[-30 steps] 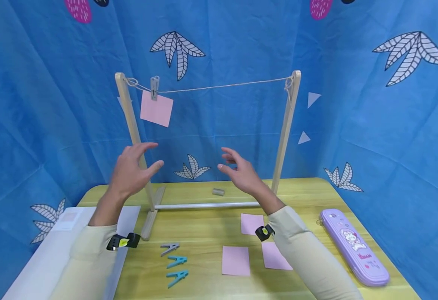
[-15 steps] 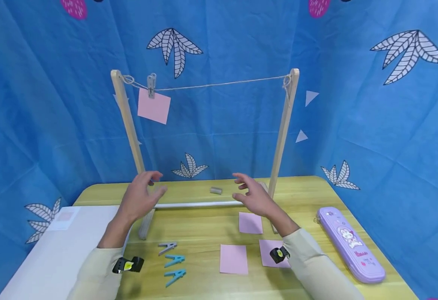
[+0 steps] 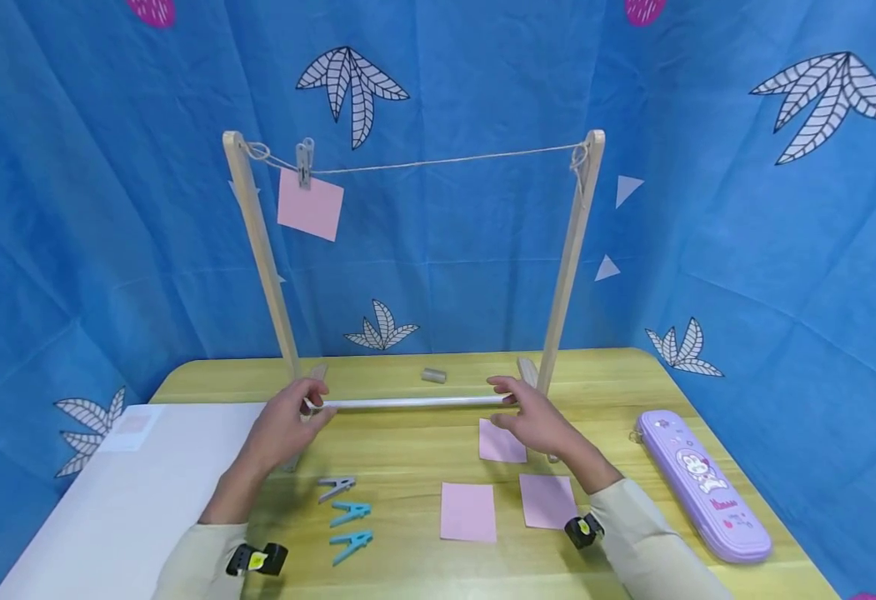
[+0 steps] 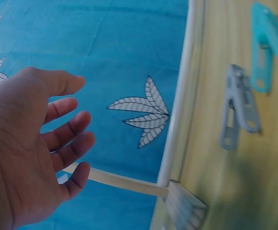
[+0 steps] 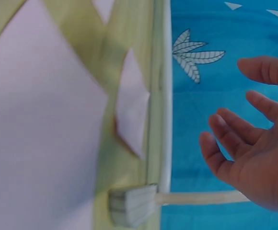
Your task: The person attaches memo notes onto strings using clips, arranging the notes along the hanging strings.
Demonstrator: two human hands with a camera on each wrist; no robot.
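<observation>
In the head view my left hand hovers by the left end of a pale crossbar, fingers loosely bent and holding nothing. Over the bar's right end is my right hand, relaxed and likewise holding nothing; both wrist views show spread fingers around air. The bar joins two wooden posts, the left post and the right post, with a string tied between their tops. A grey clothespin clips a pink paper square to the string's left part, and the square hangs tilted.
A grey clothespin and two teal clothespins lie on the wooden table. Three pink squares lie to their right. There are also a purple pencil case, a white board and a small cylinder.
Both hands have come down from between the posts to the crossbar's level, moving somewhat apart. The hanging square and the things on the table stay where they were.
</observation>
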